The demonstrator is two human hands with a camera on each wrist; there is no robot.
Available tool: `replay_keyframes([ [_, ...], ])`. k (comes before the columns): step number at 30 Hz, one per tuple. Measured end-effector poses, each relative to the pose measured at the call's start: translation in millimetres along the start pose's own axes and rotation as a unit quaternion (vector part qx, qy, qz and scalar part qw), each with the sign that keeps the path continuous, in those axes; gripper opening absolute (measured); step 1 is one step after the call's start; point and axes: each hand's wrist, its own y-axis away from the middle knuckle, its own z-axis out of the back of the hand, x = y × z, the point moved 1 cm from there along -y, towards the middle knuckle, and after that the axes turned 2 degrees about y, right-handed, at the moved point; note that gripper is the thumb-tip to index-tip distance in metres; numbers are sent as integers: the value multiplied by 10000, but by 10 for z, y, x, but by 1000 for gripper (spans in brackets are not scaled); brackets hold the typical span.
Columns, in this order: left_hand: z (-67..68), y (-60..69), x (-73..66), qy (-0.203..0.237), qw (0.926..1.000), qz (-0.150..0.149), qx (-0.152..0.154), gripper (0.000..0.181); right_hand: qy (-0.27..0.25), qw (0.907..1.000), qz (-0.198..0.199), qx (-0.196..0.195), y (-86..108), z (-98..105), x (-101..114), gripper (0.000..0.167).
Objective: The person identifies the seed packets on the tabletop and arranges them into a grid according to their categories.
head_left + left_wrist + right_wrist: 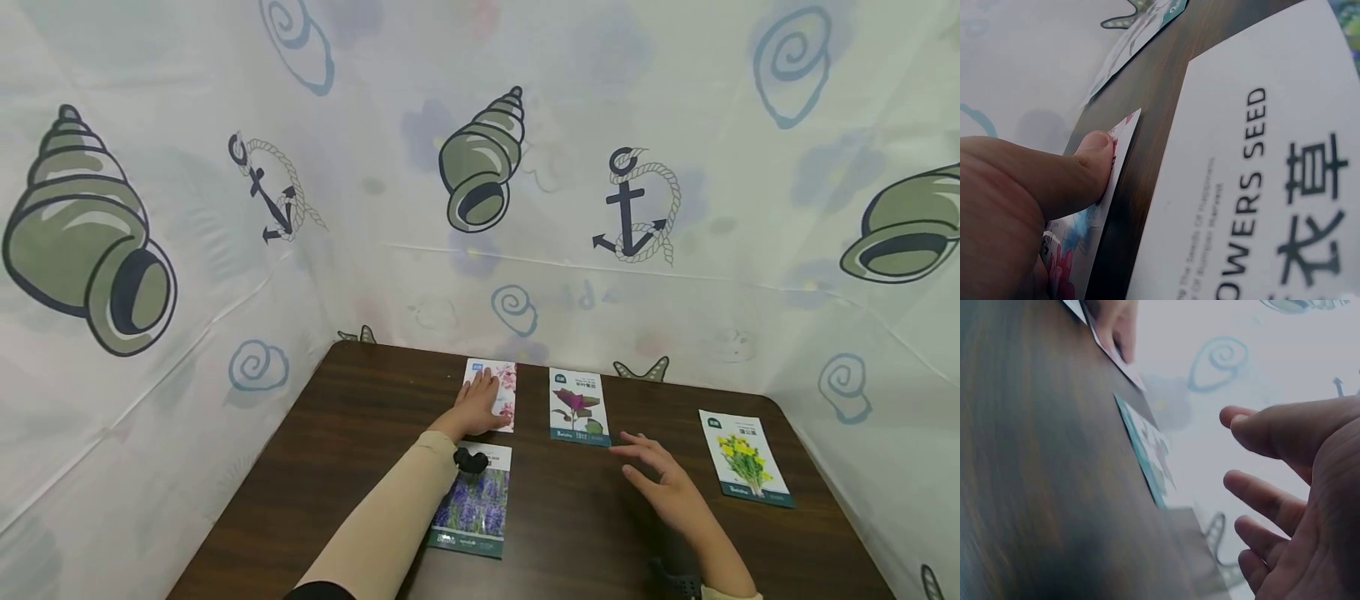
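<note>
Nearest, a cream sleeve [382,525] runs up the brown desk [570,517], and it overlaps the left side of a lavender packet [480,508] lying face up; the left wrist view shows "OWERS SEED" printed on it. To the right, the person's right hand [667,492] hangs above the desk, its grip spread, fingers loosely extended and holding nothing. The fingertips point towards the bottom right corner of the purple-flower packet, near it but apart in the right wrist view. Further right, a yellow-flower packet [753,458] lies slightly askew near the desk's right side. Beyond the lavender packet, the left hand [476,408] rests on a pink-blossom packet [510,382], its grip spread with the fingers laid across the face and the thumb near one edge. Just beside that, the purple-flower packet [577,408] lies flat near the far edge. Behind the desk hangs pale cloth [375,167] printed with shells and anchors.
</note>
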Motion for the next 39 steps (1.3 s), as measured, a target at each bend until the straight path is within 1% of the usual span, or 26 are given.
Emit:
replay_keyframes([
  [5, 13, -4, -12, -42, 10000, 9, 9, 103, 146, 9996, -193, -174, 51, 257, -109, 31],
  [9, 0, -11, -10, -89, 10000, 10, 9, 103, 271, 9986, -375, -249, 102, 402, -191, 33],
  [14, -1, -1, -1, -18, 9999, -51, -89, 102, 172, 9972, -657, -312, 192, 470, -312, 37],
  [17, -2, 13, -1, 8, 9999, -73, -94, 100, 115, 9960, -835, -290, 255, 496, -392, 41],
  [19, -4, 18, -1, -8, 9999, -69, -80, 100, 165, 9952, -915, -294, 281, 529, -442, 43],
  [25, -5, -7, -4, -137, 9999, 3, -39, 103, 509, 9932, -874, -570, 320, 691, -563, 44],
  [29, 12, -17, -14, -40, 10000, -26, -71, 102, 513, 9930, -785, -723, 360, 785, -635, 45],
  [32, 11, -12, -17, 78, 9999, -68, -73, 101, 569, 9916, -796, -845, 398, 833, -687, 45],
  [35, -6, -12, -5, 84, 9999, -81, -88, 102, 524, 9900, -946, -905, 410, 883, -732, 46],
  [37, -20, -15, 7, 41, 9999, -84, -108, 102, 400, 9887, -1084, -953, 394, 920, -763, 46],
  [39, -28, -20, 19, 45, 9999, -81, -142, 103, 401, 9865, -1233, -997, 367, 956, -796, 47],
])
